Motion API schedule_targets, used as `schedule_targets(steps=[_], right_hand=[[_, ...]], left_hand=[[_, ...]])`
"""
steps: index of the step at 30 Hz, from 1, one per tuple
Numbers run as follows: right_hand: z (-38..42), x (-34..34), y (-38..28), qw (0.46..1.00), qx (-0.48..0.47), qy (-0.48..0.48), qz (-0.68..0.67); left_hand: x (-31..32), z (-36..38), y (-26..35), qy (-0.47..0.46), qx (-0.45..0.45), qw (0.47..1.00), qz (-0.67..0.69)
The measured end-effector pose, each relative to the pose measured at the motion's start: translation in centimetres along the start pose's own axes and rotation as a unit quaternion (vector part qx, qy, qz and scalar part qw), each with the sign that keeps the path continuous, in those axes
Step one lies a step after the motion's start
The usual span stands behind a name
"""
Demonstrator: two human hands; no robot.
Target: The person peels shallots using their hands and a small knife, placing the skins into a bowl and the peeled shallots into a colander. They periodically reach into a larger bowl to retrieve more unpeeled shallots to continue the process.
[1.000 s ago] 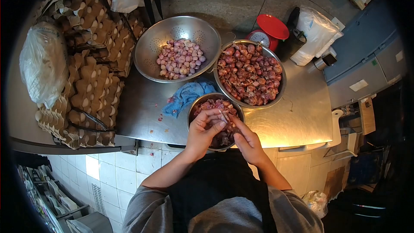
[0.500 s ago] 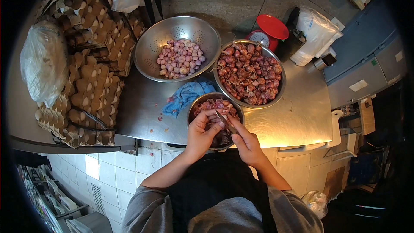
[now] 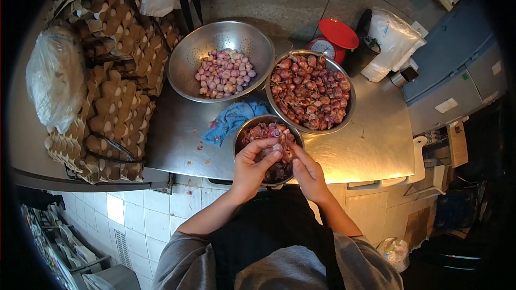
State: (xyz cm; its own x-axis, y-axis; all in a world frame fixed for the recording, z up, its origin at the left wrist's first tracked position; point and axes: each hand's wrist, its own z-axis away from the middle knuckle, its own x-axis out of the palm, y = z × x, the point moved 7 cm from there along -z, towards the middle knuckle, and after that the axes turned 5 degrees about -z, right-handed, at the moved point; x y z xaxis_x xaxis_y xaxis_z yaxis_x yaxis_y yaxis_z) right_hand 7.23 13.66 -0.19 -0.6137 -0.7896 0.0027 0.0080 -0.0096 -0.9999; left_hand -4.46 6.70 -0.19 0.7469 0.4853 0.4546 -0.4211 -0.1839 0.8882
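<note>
Above a small steel bowl of shallot skins, my two hands are close together. My left hand pinches a small pale shallot between thumb and fingertips. Just to the right, my right hand is closed with its fingertips near the shallot; the small knife seen in it a moment ago is hardly visible now, mostly hidden by the fingers. Behind the small bowl stands a wide steel bowl heaped with unpeeled shallots. A steel colander to its left holds peeled shallots.
A crumpled blue cloth lies left of the small bowl on the steel table. Stacked egg trays and a plastic bag stand at the left. Behind the wide bowl is a red kitchen scale.
My right hand has turned, so the knife blade that pointed up toward the left hand no longer shows clearly. My left hand keeps the shallot in nearly the same place.
</note>
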Motion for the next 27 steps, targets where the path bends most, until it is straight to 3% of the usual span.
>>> schedule_targets(steps=[4, 11, 16, 23, 27], right_hand=[[-0.4, -0.6, -0.4, 0.999, 0.015, 0.016, -0.035], [0.1, 1.6, -2.7, 0.991, -0.09, -0.047, 0.083], [0.0, 0.5, -0.6, 1.0, -0.017, -0.015, -0.017], [-0.3, 1.3, -2.0, 0.995, -0.073, -0.044, 0.046], [-0.6, 0.7, 0.5, 0.999, -0.015, -0.031, -0.008]], left_hand=[[0.0, 0.0, 0.4, -0.002, -0.028, 0.998, 0.051], [-0.3, -0.1, -0.3, -0.016, -0.01, 0.996, 0.088], [0.1, -0.2, -0.4, -0.028, -0.053, 0.989, 0.135], [-0.4, -0.6, -0.8, -0.031, -0.044, 0.991, 0.123], [-0.7, -1.0, -1.0, -0.015, -0.058, 0.993, 0.101]])
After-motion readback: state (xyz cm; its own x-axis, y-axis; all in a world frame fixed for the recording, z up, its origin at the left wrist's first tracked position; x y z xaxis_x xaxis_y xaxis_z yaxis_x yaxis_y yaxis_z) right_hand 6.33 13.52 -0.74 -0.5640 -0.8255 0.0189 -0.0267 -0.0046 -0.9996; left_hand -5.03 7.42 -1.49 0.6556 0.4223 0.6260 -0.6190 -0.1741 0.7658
